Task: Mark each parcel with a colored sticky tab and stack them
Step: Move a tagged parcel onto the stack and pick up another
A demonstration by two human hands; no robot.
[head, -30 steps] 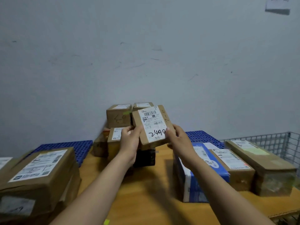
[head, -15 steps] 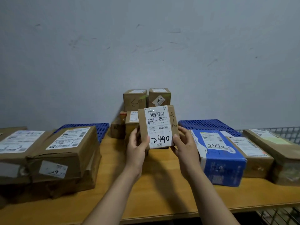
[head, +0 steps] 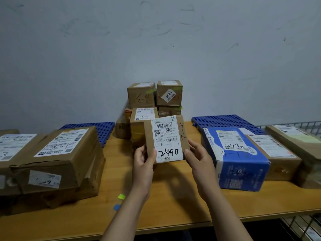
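**Small parcel held up between both hands, label in view**

A small parcel (head: 166,139) of brown cardboard is held above the worktop (head: 173,197), near its middle, with the shipping label (head: 165,138) turned towards the camera. It is gripped at its lower corners. The left hand (head: 145,159) is clamped on the left edge with the thumb laid over the label. The right hand (head: 199,157) is clamped on the right edge. The parcel is tilted up, presumably so that the handwritten "2490" and "4-2" can be read and a face chosen for marking.

No tab can be seen on the visible face, so the marking is judged not yet done. A yellow-green sticky tab (head: 122,196) and a blue tab (head: 117,207) lie on the worktop just beside the left forearm, kept within easy reach.

A stack of small parcels (head: 154,101) is built against the wall directly behind. What may be a green tab shows on its top row, though the detail is too small to confirm. A blue carton (head: 238,157) and a large brown parcel (head: 66,157) are set well apart to either side, which leaves the middle free for handling.
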